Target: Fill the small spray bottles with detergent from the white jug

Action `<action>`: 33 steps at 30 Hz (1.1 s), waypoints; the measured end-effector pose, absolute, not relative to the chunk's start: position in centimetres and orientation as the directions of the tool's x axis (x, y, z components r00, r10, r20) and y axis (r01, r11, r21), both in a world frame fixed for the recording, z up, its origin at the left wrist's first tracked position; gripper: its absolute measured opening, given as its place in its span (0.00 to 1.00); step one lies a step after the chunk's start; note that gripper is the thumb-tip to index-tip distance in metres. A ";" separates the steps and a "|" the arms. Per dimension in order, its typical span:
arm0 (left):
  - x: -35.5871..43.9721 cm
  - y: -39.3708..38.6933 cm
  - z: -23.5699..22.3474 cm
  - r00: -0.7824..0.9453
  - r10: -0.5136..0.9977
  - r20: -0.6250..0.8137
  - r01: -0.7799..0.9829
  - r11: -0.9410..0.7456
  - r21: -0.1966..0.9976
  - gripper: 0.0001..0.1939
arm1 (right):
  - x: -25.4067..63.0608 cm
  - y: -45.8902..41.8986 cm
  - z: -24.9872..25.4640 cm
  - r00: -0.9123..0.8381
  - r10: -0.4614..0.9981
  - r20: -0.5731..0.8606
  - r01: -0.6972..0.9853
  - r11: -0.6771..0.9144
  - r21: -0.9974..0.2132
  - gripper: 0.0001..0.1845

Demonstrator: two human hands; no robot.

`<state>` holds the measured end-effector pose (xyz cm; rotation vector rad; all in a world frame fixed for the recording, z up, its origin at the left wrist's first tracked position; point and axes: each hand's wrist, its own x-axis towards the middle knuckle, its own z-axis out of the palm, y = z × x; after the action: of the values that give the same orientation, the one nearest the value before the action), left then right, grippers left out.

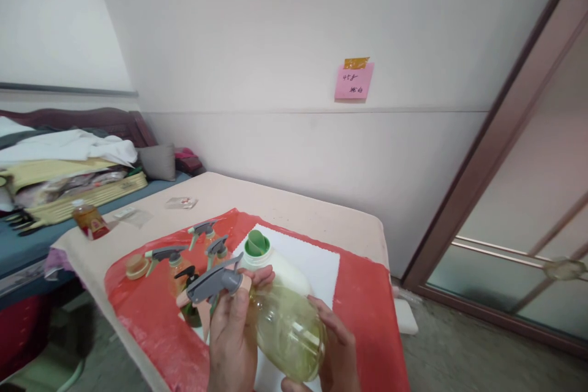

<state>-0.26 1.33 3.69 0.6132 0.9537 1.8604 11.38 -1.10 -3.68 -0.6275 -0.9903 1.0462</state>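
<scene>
A clear yellowish spray bottle (289, 332) lies tilted across both my hands, over the front of the table. My left hand (235, 334) is closed around its neck end, the thumb against the peach collar of the grey trigger head (214, 282). My right hand (339, 343) grips the rounded body near its base. Just behind stands a large white bottle (287, 271) with a green spout in its opening, partly covered by the spray bottle. Left of my hands are several smaller trigger bottles (177, 260) and a dark pump bottle (192, 312).
A red cloth (367, 312) and a white sheet (321, 257) cover part of the beige table (294, 202). A peach cap (136, 266) lies at left, an amber bottle (89, 218) beyond. The wall bears a pink note (353, 81); a framed glass door (528, 214) is at right.
</scene>
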 end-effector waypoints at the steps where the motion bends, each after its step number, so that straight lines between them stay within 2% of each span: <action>1: -0.2 1.3 3.8 -0.449 0.893 0.025 -0.514 -0.281 0.811 0.21 | 11.4 -1.1 -3.7 0.143 0.919 0.366 -0.417 0.392 -0.820 0.41; 9: -3.4 2.1 6.1 -0.655 0.748 0.104 -0.512 -0.541 0.668 0.17 | 14.0 0.0 -1.4 -0.013 0.995 0.103 -0.484 0.083 -0.871 0.45; 13: -5.6 2.5 6.9 -0.790 0.609 0.072 -0.432 -0.636 0.639 0.16 | 15.3 0.7 -0.7 0.047 0.999 0.021 -0.519 0.042 -0.854 0.45; 16: -5.9 2.7 6.6 -0.813 0.581 0.052 -0.410 -0.633 0.657 0.15 | 15.8 1.4 0.8 0.138 0.989 0.056 -0.465 0.114 -0.878 0.42; 21: -5.1 2.9 5.8 -0.758 0.647 0.082 -0.419 -0.578 0.700 0.15 | 16.3 3.4 4.3 0.157 0.969 0.189 -0.250 0.224 -0.942 0.40; 25: -5.2 2.8 5.8 -0.729 0.680 0.085 -0.433 -0.553 0.711 0.17 | 16.9 5.3 7.5 0.026 0.973 0.231 0.109 0.227 -0.968 0.39; 29: -5.4 2.7 6.0 -0.719 0.693 0.054 -0.453 -0.527 0.719 0.17 | 17.3 6.5 11.4 -0.149 0.952 0.266 0.429 0.305 -0.851 0.36; 33: -5.4 2.8 5.9 -0.703 0.710 0.050 -0.474 -0.519 0.711 0.16 | 16.8 7.7 15.6 -0.304 0.885 0.353 0.576 0.466 -0.671 0.35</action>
<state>-5.42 2.85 5.89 0.4407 0.9006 2.2184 16.84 7.67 15.59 -1.2119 -2.0088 0.5572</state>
